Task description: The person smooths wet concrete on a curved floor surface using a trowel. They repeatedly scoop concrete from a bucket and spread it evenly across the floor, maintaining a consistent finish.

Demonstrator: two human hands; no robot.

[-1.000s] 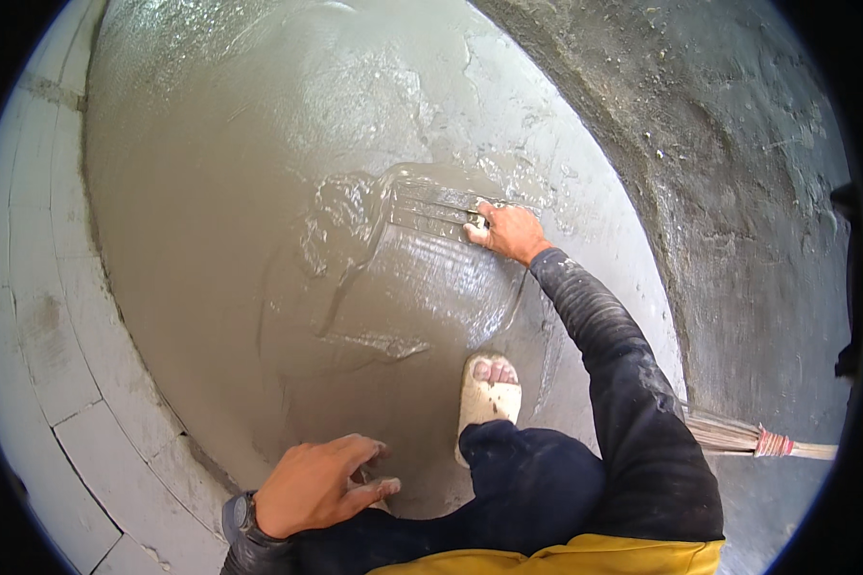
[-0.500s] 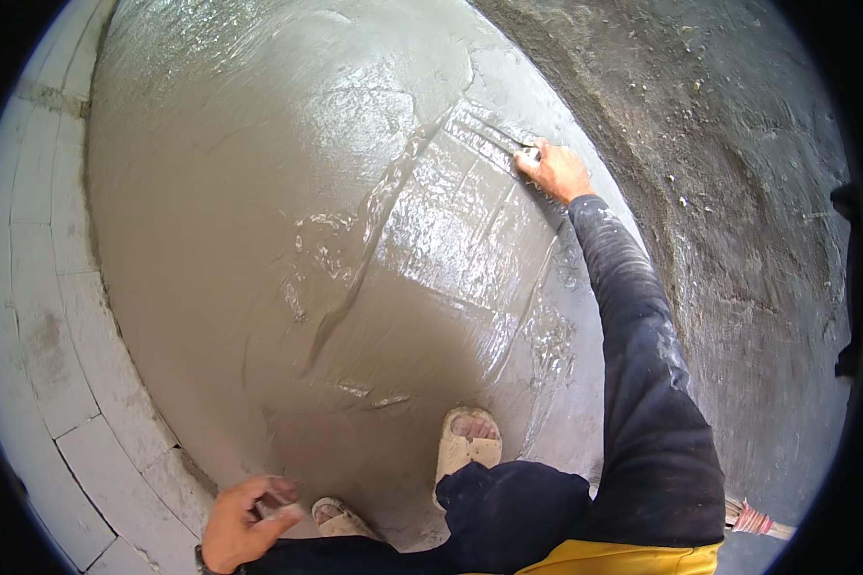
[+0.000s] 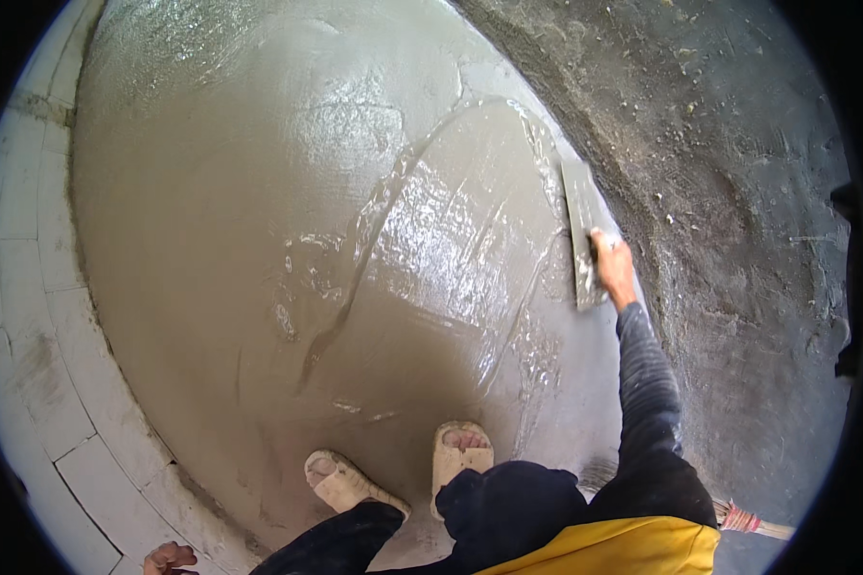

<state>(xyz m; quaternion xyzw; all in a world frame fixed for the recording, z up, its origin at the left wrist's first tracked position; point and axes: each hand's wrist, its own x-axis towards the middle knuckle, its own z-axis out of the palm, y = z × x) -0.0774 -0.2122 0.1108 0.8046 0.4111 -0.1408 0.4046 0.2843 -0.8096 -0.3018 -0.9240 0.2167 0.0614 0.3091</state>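
Note:
My right hand [image 3: 616,264] is closed round the handle of a long, flat finishing trowel [image 3: 573,187]. The trowel's metal blade stands lengthwise along the right border of the wet cement [image 3: 431,230], and grey paste clings to its lower end. Left of the blade lies a glossy smoothed patch with ridges and streaks around it. At the bottom left edge my left hand [image 3: 170,559] shows only in part, its fingers loosely curled and apart, with nothing seen in them. It is nearest to the pale paving blocks [image 3: 103,484].
Both my feet, in cement-coated slippers [image 3: 463,448], stand on the near part of the cement. Rough dark ground [image 3: 729,220] borders it on the right. A broom [image 3: 743,519] with a bound wooden handle lies behind my right arm.
My right hand has drawn the trowel rightward and nearer, turning its blade lengthwise. My left hand has dropped toward the lower left edge. My left foot now shows more fully.

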